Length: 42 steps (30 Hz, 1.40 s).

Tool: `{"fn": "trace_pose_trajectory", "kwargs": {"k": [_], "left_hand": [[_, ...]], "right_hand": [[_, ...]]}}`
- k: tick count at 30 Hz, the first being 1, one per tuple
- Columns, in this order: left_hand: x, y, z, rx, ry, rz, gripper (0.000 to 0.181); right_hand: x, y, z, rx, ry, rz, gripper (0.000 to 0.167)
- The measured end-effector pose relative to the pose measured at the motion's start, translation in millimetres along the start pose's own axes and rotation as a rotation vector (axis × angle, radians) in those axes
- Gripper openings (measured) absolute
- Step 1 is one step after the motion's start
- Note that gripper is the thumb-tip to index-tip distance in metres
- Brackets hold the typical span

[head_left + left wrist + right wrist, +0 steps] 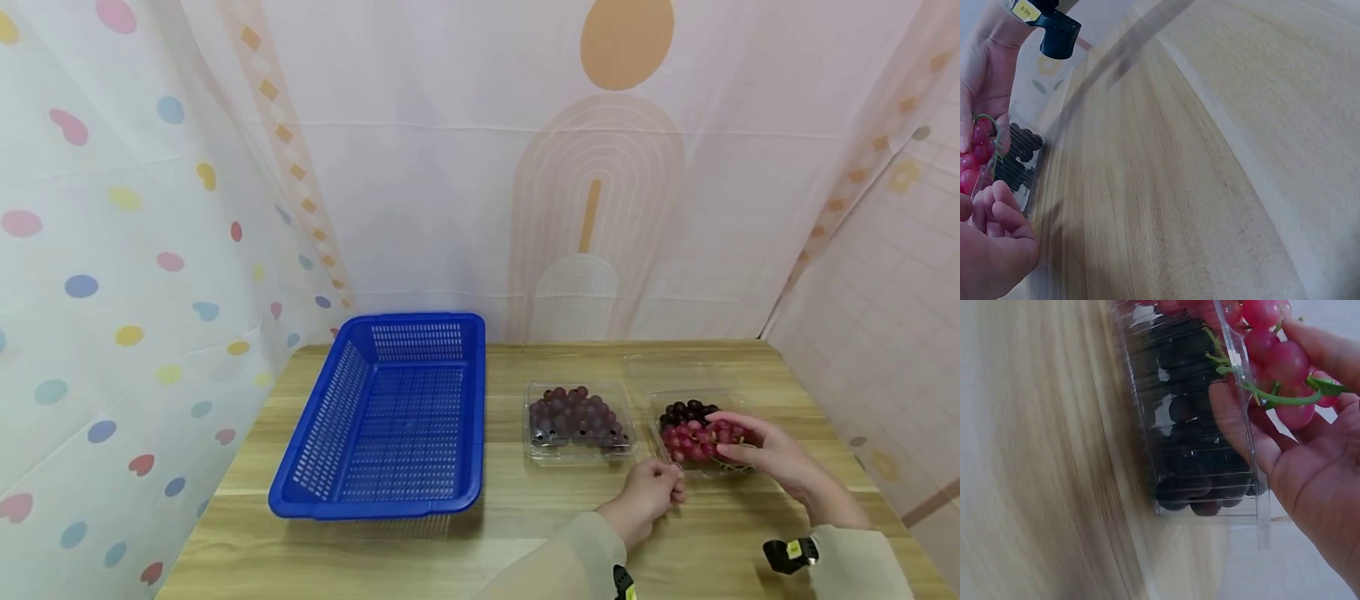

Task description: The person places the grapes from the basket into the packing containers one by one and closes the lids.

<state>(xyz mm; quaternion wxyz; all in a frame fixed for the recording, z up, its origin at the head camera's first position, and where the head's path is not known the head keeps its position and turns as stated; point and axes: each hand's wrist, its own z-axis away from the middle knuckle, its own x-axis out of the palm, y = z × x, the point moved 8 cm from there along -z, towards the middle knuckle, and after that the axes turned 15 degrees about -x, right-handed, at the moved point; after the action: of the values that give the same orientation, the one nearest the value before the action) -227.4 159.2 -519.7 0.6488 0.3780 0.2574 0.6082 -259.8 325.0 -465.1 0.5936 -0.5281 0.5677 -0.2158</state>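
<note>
My right hand (776, 458) grips a bunch of red grapes (693, 440), its thumb and fingers on either side. The green stem (1291, 399) shows in the right wrist view. The bunch lies over dark grapes (1191, 444) in a clear plastic box (1262, 506), at the right of the table. My left hand (647, 498), fingers curled, pinches the box's front left rim. In the left wrist view, the curled left fingers (1007, 212) are just below the red grapes (975, 156); the thumb is mostly cut off by the frame.
Left of the open box stands a second clear box (581, 454) with purple grapes (577, 414). A blue slotted basket (474, 417) stands on the left of the wooden table (525, 533). Behind hangs a patterned curtain (435, 208).
</note>
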Motion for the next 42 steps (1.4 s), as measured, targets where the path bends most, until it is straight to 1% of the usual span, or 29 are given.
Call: {"fn": "trace_pose_trajectory", "kwargs": {"k": [3,6,10,14,16,20,24,26,28,31,35,38,42], "left_hand": [[0.3,-0.6,-1.3,0.002,-0.003,0.0,0.016],[0.1,-1.8,-2.6,0.003,0.0,-0.004,0.015],[-0.7,-2.2,-3.5,0.007,0.008,-0.01,0.016],[-1.2,-1.5,-3.6,0.016,0.013,-0.015,0.017],[-1.6,-1.2,-3.5,0.017,0.014,-0.009,0.017],[-2.2,-1.2,-3.5,0.013,0.014,-0.01,0.017],[-2.3,-1.8,-3.9,0.001,0.011,-0.025,0.016],[-1.9,-1.8,-3.8,-0.003,0.009,-0.031,0.016],[-1.4,-1.6,-3.7,-0.004,0.008,-0.033,0.015],[-0.7,-1.1,-3.2,-0.002,0.004,-0.019,0.015],[-0.2,-1.0,-3.2,-0.005,-0.003,-0.009,0.014],[-0.7,-1.0,-2.9,-0.001,-0.001,-0.018,0.014],[-1.2,-1.6,-2.2,-0.005,-0.002,-0.022,0.015]], "right_hand": [[-1,-5,-1.3,-0.011,0.01,0.133,0.049],[0,-14,-3.5,-0.124,0.011,0.295,0.042],[3,-26,-4.9,-0.289,0.019,0.458,0.037],[8,-33,-6.3,-0.356,0.009,0.57,0.041],[9,-35,-7.2,-0.374,0.008,0.628,0.042],[10,-34,-7.7,-0.368,0.02,0.711,0.043],[8,-32,-6.6,-0.335,0.038,0.791,0.042],[7,-32,-5.7,-0.309,0.043,0.805,0.042],[6,-33,-5.3,-0.292,0.052,0.792,0.043],[6,-40,-5.9,-0.295,0.079,0.775,0.042],[7,-50,-9.2,-0.299,0.083,0.779,0.03],[9,-49,-11.7,-0.248,0.057,0.777,0.022],[11,-41,-12.4,-0.169,0.017,0.781,0.017]]}}
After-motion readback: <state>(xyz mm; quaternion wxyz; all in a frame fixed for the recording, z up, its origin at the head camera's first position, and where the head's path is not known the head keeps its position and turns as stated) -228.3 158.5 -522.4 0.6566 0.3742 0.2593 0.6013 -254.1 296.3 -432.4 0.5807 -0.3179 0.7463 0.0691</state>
